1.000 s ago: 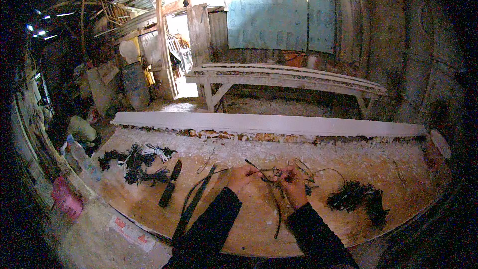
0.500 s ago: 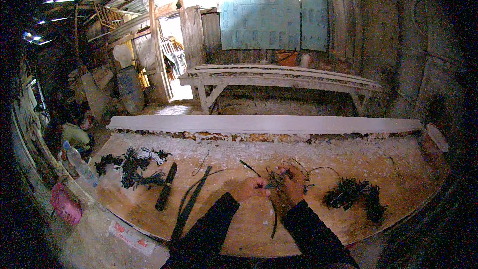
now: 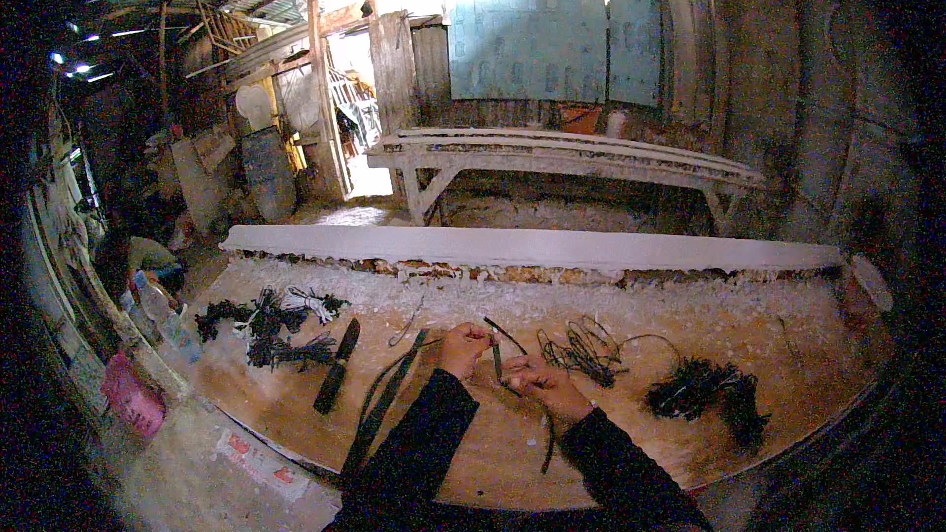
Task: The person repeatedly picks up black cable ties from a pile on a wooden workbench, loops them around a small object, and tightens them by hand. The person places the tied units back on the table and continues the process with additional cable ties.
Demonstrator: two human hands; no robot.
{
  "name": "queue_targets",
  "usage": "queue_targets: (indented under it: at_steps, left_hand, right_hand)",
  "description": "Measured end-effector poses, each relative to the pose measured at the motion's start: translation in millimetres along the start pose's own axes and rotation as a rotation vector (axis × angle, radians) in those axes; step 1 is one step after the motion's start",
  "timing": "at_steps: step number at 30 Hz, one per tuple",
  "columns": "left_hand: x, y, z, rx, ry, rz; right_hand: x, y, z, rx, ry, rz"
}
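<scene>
Above the middle of the wooden table, my left hand [image 3: 465, 349] pinches the upper end of a short dark strip [image 3: 498, 360]. My right hand [image 3: 548, 384] is closed at the strip's lower end, its fingers pressed together. Beneath my hands lies a thin dark length [image 3: 548, 443], partly covered by the right hand. A loose tangle of thin cord [image 3: 586, 353] rests just beyond the right hand. Left of my left forearm are long black strips [image 3: 389, 396] and a dark, flat, knife-like piece [image 3: 337, 372].
Bunches of dark strands lie at the left [image 3: 271, 327] and right [image 3: 705, 396] of the table. A white-coated beam [image 3: 532, 248] runs along its far edge. A plastic bottle [image 3: 158, 307] and a pink bag [image 3: 133, 394] are at the left. A bench [image 3: 572, 160] stands behind.
My right hand has left the cord tangle and moved left and nearer. My left hand has risen slightly leftward. The short strip now shows between them. The view has shifted slightly.
</scene>
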State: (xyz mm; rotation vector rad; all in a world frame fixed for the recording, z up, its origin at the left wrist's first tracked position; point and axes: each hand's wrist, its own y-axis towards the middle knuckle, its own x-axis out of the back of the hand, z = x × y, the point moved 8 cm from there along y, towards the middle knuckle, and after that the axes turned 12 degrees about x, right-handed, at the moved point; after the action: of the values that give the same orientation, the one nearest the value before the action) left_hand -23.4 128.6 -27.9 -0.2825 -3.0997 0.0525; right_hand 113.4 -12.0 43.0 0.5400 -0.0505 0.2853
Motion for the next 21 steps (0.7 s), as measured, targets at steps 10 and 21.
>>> queue_targets:
  at_steps: [10,21]
  left_hand:
    - [-30.8,0.1,1.2,-0.116,0.211,0.123]
    - [-93.9,-77.9,-46.3,-0.197,0.552,0.623]
  right_hand:
    - [28.8,-14.5,-19.8,-0.253,-0.056,-0.187]
    - [95.3,-20.0,-8.9,0.027,-0.314,-0.75]
